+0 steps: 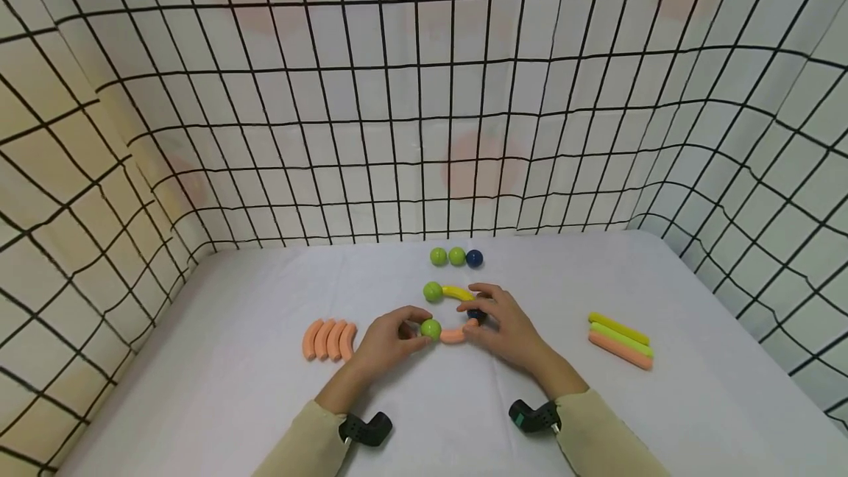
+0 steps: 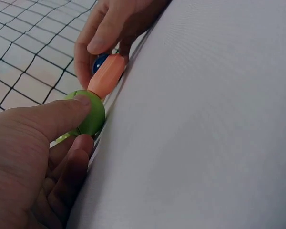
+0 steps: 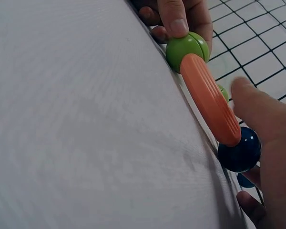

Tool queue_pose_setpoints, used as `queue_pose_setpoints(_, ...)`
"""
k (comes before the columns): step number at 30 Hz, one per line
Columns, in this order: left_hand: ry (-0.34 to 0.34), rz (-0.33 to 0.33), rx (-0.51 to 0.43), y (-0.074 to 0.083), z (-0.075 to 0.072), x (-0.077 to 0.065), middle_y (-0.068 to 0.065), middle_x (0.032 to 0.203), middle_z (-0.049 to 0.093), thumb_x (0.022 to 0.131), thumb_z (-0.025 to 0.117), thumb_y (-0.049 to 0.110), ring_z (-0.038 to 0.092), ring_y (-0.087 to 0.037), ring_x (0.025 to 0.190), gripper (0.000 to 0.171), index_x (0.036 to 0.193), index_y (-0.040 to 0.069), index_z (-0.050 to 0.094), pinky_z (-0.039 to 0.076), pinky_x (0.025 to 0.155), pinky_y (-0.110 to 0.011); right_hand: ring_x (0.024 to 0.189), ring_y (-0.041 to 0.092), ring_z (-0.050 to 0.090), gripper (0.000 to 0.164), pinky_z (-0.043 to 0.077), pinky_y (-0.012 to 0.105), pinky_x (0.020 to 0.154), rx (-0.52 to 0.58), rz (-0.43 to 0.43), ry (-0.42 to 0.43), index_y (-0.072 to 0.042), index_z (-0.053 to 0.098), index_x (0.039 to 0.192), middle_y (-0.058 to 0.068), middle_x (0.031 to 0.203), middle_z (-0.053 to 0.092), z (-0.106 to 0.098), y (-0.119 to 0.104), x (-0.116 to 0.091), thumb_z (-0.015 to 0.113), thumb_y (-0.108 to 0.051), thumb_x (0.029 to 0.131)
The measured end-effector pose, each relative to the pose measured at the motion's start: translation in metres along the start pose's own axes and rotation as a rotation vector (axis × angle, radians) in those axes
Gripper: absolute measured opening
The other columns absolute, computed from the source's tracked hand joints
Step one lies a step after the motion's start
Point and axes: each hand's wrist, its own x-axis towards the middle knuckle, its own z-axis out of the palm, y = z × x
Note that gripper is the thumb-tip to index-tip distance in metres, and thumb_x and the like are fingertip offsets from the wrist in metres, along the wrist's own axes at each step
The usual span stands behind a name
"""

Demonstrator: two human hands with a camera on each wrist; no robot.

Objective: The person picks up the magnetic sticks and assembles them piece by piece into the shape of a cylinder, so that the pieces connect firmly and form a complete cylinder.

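Note:
My left hand pinches a green ball between thumb and fingers. From that ball a curved, ribbed orange rod runs to a dark blue ball. Around the blue ball curl the fingers of my right hand; its thumb lies beside the rod, and its exact contact is partly hidden. Just behind, a second green ball touches a curved yellow rod, whose right end reaches the right hand's fingers.
Two green balls and a blue ball line up at the back. Several curved orange rods lie left. At right are a yellow rod, a lime rod and a straight orange rod. Black netting surrounds the white table.

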Motion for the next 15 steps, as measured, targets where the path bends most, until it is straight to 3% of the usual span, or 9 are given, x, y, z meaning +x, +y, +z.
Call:
queue_pose_setpoints(3,0.003,0.003,0.002,0.0004,-0.0004,0.0007,0.003,0.11,0.07,0.09,0.075,0.023,0.058,-0.005,0.081,0.032,0.12,0.019,0.068,0.047,0.071,-0.02,0.133,0.035,0.05,0.031,0.042,0.059,0.107,0.016,0.061,0.047,-0.02,0.068,0.12,0.01,0.141,0.054,-0.0011,0.0012,0.0024,0.073,-0.026,0.091)
queue_pose_setpoints(8,0.01,-0.001,0.004,0.0022,-0.0015,0.0001,0.003,0.109,0.07,0.089,0.076,0.023,0.057,-0.005,0.081,0.032,0.12,0.019,0.068,0.047,0.071,-0.021,0.119,0.029,0.058,0.028,0.05,0.049,0.097,-0.003,0.137,0.096,-0.018,0.068,0.119,0.009,0.126,0.061,-0.0015,0.0015,0.0049,0.072,-0.024,0.092)
queue_pose_setpoints(15,0.021,0.011,0.011,0.0009,0.0005,-0.0009,0.003,0.109,0.07,0.089,0.076,0.022,0.056,-0.003,0.079,0.032,0.12,0.019,0.068,0.046,0.07,-0.02,0.1,0.019,0.061,0.028,0.051,0.042,0.089,-0.017,0.15,0.103,-0.016,0.068,0.119,0.004,0.112,0.066,0.0003,0.0009,0.0035,0.073,-0.02,0.091)
